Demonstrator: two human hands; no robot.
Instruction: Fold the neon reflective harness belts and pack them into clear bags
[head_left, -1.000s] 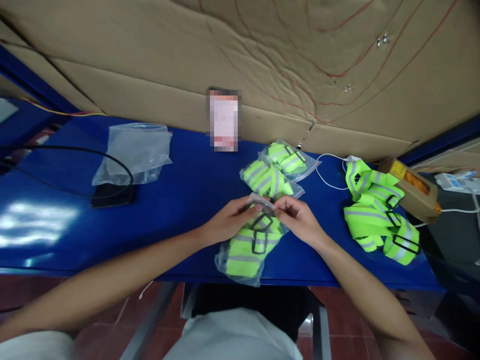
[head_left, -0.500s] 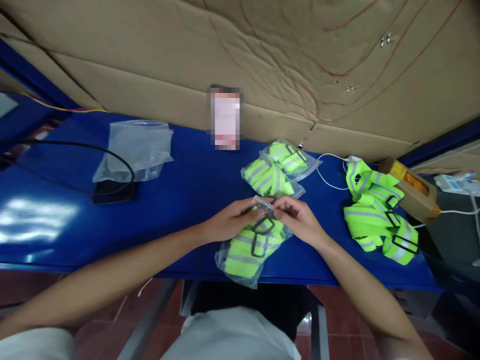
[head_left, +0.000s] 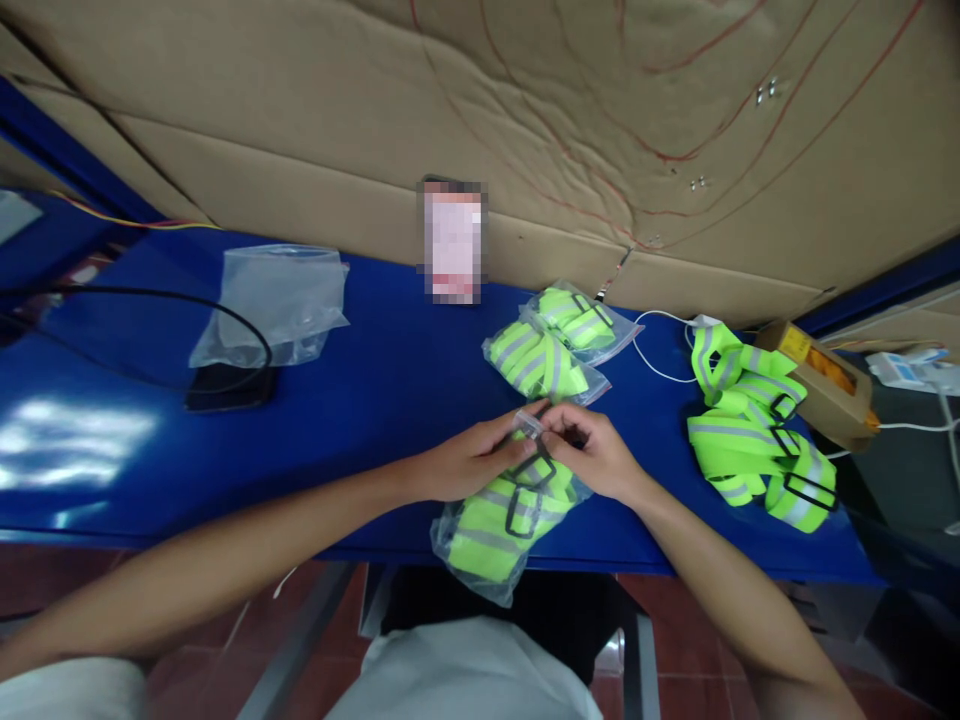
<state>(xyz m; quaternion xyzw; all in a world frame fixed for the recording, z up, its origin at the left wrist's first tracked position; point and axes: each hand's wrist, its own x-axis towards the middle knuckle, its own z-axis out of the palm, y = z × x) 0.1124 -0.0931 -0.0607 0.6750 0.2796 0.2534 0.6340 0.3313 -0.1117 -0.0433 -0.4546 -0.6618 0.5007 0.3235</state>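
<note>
Between my hands is a clear zip-lock plastic bag (head_left: 474,570) with a folded neon-yellow reflective strap (head_left: 491,515) and its black buckles inside. My left hand (head_left: 480,458) pinches the bag's top edge from the left, thumb on top. On the right side of the same edge, my right hand (head_left: 591,450) is closed with thumb against curled fingers. The bag hangs down toward me, its lower end past the table's front edge. Just beyond my hands lie two more bagged straps (head_left: 536,360) (head_left: 576,315), one partly over the other.
Loose reflective straps (head_left: 750,440) with black buckles lie at the right, beside a small cardboard box (head_left: 821,380). Flat clear bags (head_left: 281,305) rest on a dark object (head_left: 229,388) at the left, under a black cable (head_left: 172,290). A blurred phone (head_left: 454,240) leans on the cardboard wall.
My hands and the bag have shifted slightly down, toward me. The bag's top edge now sits more tucked between my fingers. The other things have stayed in place.
</note>
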